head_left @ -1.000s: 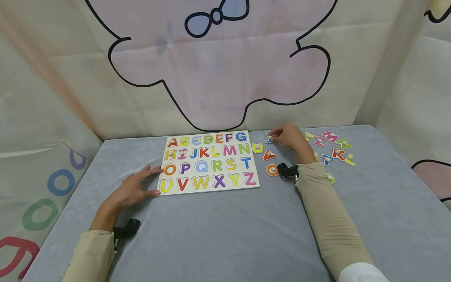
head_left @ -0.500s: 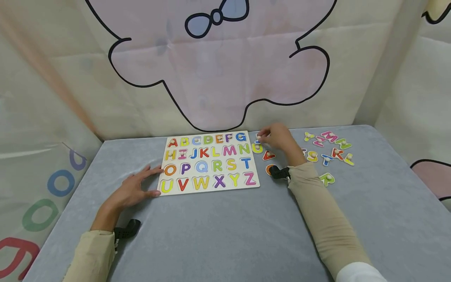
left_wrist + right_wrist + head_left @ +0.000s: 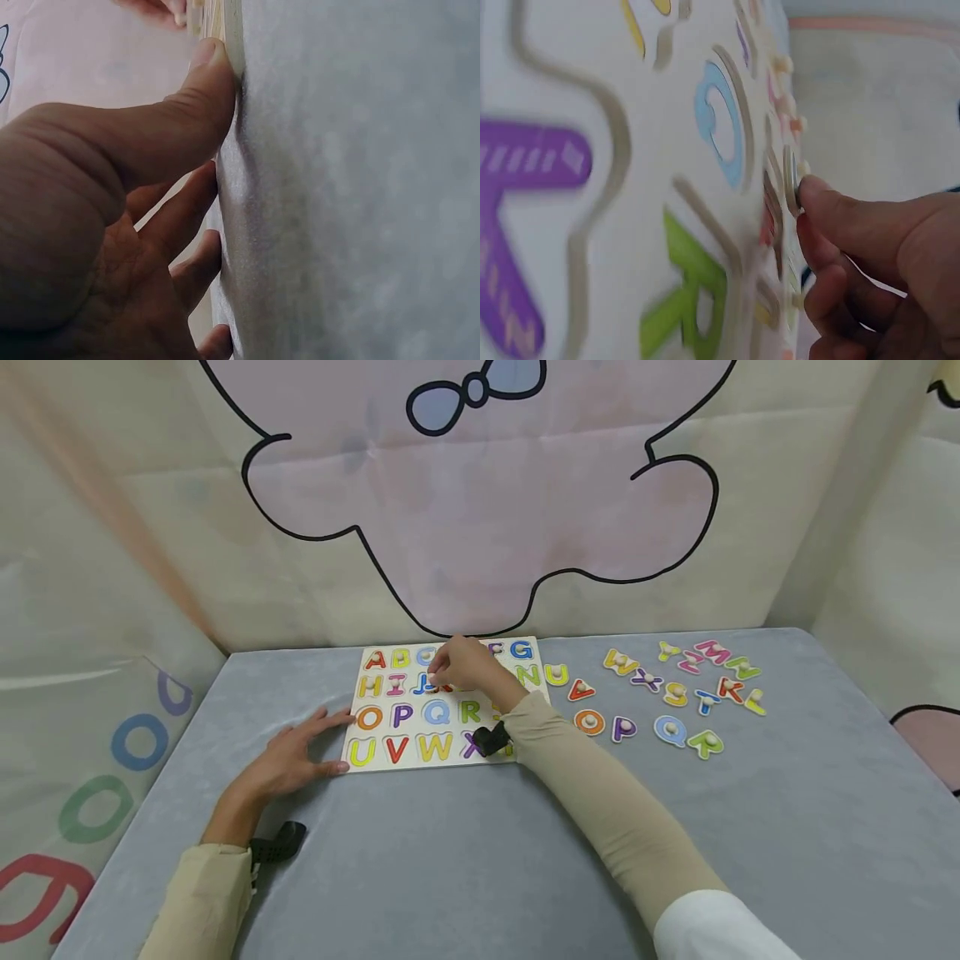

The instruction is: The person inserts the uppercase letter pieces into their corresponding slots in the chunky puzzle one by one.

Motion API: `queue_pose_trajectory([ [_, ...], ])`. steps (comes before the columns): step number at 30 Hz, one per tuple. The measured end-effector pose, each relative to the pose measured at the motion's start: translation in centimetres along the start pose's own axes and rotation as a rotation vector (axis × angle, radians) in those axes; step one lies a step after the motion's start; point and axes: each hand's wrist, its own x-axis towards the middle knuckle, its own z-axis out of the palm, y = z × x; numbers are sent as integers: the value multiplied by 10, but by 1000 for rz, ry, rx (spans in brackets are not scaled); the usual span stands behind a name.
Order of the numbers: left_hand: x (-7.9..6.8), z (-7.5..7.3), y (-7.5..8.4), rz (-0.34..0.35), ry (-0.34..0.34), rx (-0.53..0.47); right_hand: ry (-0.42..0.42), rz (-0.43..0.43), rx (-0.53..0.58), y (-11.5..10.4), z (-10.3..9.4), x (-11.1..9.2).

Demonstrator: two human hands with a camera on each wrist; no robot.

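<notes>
"Hands?"

"Right hand (image 3: 467,662): thumb and fingers pinching a small letter piece (image 3: 790,178). Left hand (image 3: 288,762): spread, thumb and index tip at the left edge of the puzzle board (image 3: 417,732)."

"Piece is where, exactly?"

"At the board's second row, just right of the pink I (image 3: 395,685). Nearly edge-on in the right wrist view. Can't read its letter, can't tell if it's touching the board."

"Board?"

"Flat on the grey tablecloth (image 3: 450,860), back edge near the wall sheet (image 3: 570,527). Knobs visible on red A (image 3: 376,659), yellow B (image 3: 401,657), blue G (image 3: 521,649), yellow H (image 3: 371,686), and that I. Part of the board's hidden by the right hand and sleeve (image 3: 592,793)."

"Loose stuff?"

"All right of the board. Yellow U (image 3: 557,674) just beside its edge, then red V (image 3: 581,690), orange O (image 3: 589,722), purple P (image 3: 623,728). Farther right: blue Q (image 3: 670,731), green R (image 3: 707,744), blue T (image 3: 707,702), red K (image 3: 730,689), pink M (image 3: 712,652), a few more."

"Anything else?"

"Black wrist cameras (image 3: 491,739), one per arm. Cartoon outline on the wall sheet. Coloured letters printed on the left-hand sheet (image 3: 105,643)."
</notes>
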Motion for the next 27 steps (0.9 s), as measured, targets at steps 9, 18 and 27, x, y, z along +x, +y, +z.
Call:
queue_pose_trajectory([
  [9,4,3,6,5,-4,7,51,21,-72,-13,13,0],
  [18,2,1,4,7,-16,11,43,-51,-96,26,-27,-50],
  [27,-1,-2,5,6,-30,7,200,89,-77,123,-102,-122],
])
